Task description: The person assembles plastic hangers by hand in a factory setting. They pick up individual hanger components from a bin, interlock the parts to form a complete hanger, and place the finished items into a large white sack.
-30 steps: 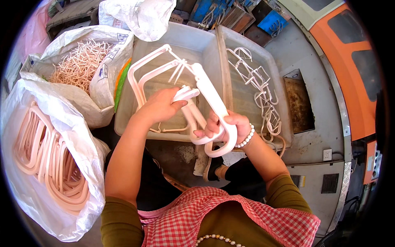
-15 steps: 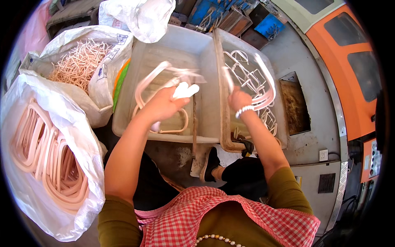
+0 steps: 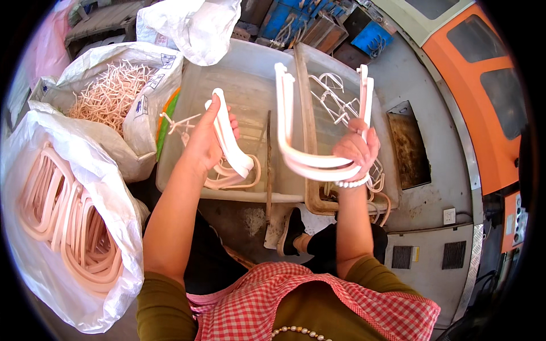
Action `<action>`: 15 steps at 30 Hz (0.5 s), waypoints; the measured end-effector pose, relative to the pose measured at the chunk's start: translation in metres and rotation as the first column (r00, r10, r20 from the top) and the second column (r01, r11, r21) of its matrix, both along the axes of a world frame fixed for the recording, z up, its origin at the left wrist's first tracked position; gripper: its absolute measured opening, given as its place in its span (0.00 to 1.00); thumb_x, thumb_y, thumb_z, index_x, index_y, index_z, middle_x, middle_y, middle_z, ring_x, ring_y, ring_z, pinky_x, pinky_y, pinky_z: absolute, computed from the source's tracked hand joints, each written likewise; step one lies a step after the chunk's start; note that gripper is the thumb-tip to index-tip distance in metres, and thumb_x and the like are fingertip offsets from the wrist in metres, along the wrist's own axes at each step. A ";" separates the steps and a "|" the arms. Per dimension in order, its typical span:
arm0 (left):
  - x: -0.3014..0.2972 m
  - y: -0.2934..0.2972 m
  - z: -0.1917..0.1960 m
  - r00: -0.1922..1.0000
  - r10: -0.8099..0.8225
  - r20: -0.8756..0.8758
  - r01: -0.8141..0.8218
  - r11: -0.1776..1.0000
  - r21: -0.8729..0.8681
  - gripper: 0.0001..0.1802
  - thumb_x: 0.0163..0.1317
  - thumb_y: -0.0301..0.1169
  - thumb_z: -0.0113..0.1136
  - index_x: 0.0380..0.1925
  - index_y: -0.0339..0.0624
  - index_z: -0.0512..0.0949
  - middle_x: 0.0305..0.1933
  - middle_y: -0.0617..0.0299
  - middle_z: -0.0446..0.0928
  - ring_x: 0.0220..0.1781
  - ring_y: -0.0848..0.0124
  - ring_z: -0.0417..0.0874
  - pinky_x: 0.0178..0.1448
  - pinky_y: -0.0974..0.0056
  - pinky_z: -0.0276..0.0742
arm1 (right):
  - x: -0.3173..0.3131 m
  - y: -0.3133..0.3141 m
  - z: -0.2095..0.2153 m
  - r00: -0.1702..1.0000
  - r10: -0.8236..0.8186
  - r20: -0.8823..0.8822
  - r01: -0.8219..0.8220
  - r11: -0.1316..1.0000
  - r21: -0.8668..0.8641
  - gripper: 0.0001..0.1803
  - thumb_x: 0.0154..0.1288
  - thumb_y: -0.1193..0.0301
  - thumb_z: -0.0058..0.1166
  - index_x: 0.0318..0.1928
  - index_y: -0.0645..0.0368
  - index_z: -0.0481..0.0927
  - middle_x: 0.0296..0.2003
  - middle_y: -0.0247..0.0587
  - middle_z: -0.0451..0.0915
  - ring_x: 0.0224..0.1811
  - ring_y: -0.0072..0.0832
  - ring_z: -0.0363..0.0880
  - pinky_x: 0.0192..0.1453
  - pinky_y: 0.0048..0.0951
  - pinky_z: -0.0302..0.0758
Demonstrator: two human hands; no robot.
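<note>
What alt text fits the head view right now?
A person's left hand holds pale plastic pieces, the right hand U-shaped pieces, above two plastic tubs. At left, one white sack holds pink loops, another sack thin pink sticks.

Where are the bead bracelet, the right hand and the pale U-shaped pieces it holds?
Bead bracelet [image 3: 353, 183], head view: its white beads.
Right hand [image 3: 356, 147], head view: its middle.
U-shaped pieces [image 3: 281, 108], head view: left upright.

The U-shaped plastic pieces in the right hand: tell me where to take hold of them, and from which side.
The U-shaped plastic pieces are probably best gripped by their left uprights, coming from the left. Those legs stand free and side by side, likely close enough to pinch together, while the right hand covers the lower part of the opposite legs.
</note>
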State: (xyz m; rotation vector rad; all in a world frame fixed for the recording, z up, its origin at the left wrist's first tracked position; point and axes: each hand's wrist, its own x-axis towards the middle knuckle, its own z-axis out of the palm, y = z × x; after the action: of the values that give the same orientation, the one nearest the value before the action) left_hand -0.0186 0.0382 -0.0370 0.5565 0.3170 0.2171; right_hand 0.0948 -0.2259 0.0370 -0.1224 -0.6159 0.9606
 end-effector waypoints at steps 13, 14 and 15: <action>-0.017 -0.019 0.001 0.828 -0.266 0.494 0.356 0.930 -0.096 0.36 0.58 0.59 0.56 0.53 0.38 0.68 0.36 0.60 0.72 0.34 0.68 0.76 0.40 0.63 0.77 | -0.036 0.040 -0.092 0.944 -0.121 -0.306 -0.052 0.864 -0.500 0.24 0.67 0.56 0.50 0.55 0.61 0.70 0.28 0.34 0.76 0.28 0.22 0.75 0.38 0.28 0.80; -0.017 -0.022 0.003 0.846 -0.301 0.440 0.353 0.935 -0.038 0.30 0.59 0.51 0.61 0.51 0.39 0.68 0.33 0.62 0.71 0.31 0.71 0.73 0.35 0.66 0.74 | -0.032 0.036 -0.097 0.982 -0.124 -0.144 0.006 0.779 -0.627 0.24 0.67 0.56 0.49 0.54 0.60 0.71 0.31 0.35 0.77 0.31 0.24 0.77 0.38 0.28 0.80; -0.018 -0.025 0.005 0.868 -0.316 0.383 0.344 0.939 -0.004 0.28 0.59 0.47 0.62 0.51 0.39 0.68 0.32 0.62 0.71 0.30 0.71 0.74 0.35 0.67 0.74 | -0.027 0.034 -0.102 0.994 -0.111 -0.002 0.077 0.696 -0.714 0.24 0.67 0.55 0.49 0.54 0.60 0.71 0.34 0.36 0.78 0.34 0.26 0.78 0.37 0.29 0.81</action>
State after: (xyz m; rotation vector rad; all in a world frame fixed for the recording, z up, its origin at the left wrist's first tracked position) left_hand -0.0370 0.0131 -0.0320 0.4765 -0.1488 -0.0235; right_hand 0.0676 -0.1924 -0.0649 -0.8261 -0.1534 1.0572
